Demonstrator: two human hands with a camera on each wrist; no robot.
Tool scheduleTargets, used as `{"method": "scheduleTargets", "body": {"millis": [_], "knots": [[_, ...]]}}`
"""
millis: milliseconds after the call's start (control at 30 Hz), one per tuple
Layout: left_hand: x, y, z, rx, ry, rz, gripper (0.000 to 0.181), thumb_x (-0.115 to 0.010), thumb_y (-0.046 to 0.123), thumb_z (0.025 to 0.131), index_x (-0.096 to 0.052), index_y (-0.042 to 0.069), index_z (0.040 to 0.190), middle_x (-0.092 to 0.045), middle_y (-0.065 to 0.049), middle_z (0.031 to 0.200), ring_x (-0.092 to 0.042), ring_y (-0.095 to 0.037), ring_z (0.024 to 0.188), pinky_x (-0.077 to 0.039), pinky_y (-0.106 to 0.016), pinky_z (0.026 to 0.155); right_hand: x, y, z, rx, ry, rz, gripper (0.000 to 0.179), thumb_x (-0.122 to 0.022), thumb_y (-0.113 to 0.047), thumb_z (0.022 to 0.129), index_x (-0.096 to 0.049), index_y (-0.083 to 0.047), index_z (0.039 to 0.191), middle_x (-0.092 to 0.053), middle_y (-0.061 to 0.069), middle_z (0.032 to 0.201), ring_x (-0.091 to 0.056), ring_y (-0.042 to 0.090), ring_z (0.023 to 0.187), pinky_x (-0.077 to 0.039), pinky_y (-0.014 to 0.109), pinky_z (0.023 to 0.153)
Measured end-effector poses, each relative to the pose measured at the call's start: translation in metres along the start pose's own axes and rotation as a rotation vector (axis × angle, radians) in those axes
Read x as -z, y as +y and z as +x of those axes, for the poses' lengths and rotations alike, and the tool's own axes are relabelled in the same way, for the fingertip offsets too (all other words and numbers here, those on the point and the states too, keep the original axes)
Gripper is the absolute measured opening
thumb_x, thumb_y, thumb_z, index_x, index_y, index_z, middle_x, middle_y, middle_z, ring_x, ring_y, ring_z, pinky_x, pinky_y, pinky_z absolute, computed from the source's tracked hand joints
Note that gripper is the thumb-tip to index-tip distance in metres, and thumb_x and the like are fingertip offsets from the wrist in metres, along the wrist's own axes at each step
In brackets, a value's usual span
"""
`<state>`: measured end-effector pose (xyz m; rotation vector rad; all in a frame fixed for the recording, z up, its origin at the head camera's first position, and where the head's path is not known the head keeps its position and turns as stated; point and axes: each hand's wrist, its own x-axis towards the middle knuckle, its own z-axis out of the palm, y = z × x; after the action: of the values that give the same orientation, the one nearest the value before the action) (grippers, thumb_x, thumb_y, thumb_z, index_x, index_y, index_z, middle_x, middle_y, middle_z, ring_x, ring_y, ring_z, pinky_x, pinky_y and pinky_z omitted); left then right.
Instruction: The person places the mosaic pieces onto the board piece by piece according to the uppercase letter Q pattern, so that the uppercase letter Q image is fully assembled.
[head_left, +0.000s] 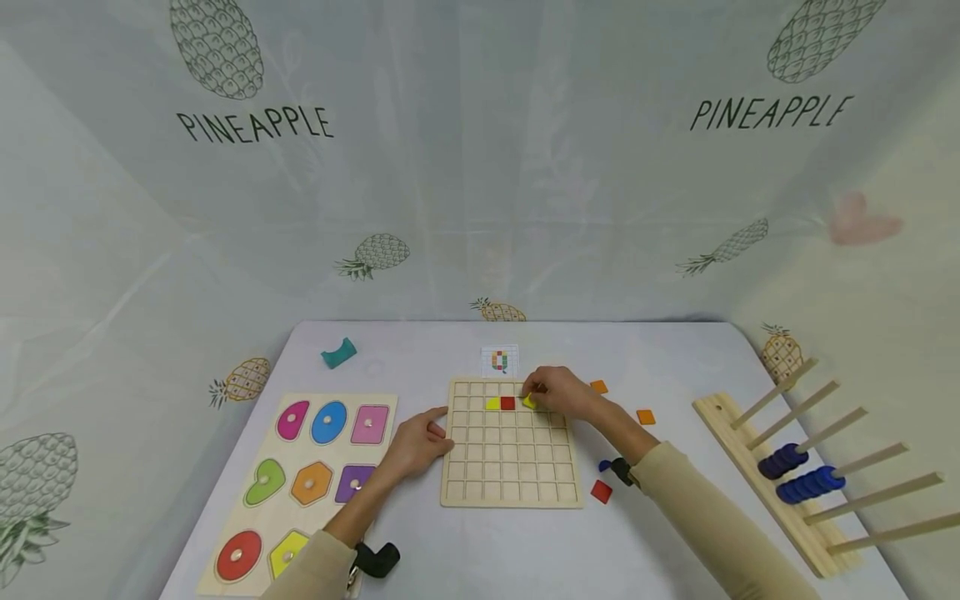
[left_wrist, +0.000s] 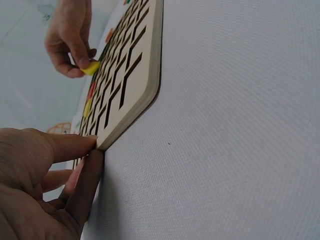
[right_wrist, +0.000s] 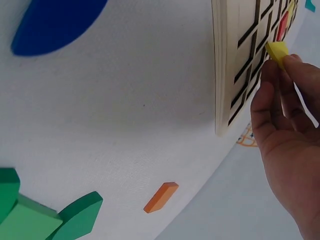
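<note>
A square wooden grid board lies flat in the middle of the table. At its left edge, my left hand holds the rim with thumb and fingers, as the left wrist view shows. A yellow tile is pinched between the thumb and fingers of my right hand, tilted over the upper right part of the grid. Another yellow tile and a red tile sit side by side in the second row. Behind the board lies a small pattern card with a coloured Q.
Left stands a knob puzzle of coloured shapes; right, a peg rack with blue rings. Orange tiles, a red piece and blue and green pieces lie right of the board. A teal block lies back left.
</note>
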<state>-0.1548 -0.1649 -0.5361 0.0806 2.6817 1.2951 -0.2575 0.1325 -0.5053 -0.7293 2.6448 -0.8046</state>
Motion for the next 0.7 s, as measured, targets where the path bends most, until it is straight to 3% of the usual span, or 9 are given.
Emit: {"method": "scheduleTargets", "body": {"millis": [233,700], "knots": [[0.002,0.001,-0.002,-0.013,0.014,0.007,0.062,-0.079,0.012,0.083,-0.056,0.001,0.14,-0.064,0.0,0.086,-0.062,-0.01,0.075,-0.049,-0.029,0.066,-0.002,-0.003,0.0,0.057,0.025,0.003,0.01,-0.069,-0.007,0.094,-0.073,-0.013,0.101,-0.067,-0.002,0.096,-0.058,0.013,0.086,-0.051,0.032,0.079],[0.0,-0.001,-0.002,-0.015,0.001,0.015,0.063,-0.08,0.012,0.083,-0.056,0.0,0.14,-0.063,0.0,0.086,-0.061,-0.011,0.075,-0.049,-0.03,0.066,-0.011,-0.009,0.003,0.057,0.036,-0.004,0.008,-0.068,-0.007,0.095,-0.072,-0.012,0.099,-0.068,-0.005,0.091,-0.059,0.01,0.083,-0.051,0.031,0.078]]}}
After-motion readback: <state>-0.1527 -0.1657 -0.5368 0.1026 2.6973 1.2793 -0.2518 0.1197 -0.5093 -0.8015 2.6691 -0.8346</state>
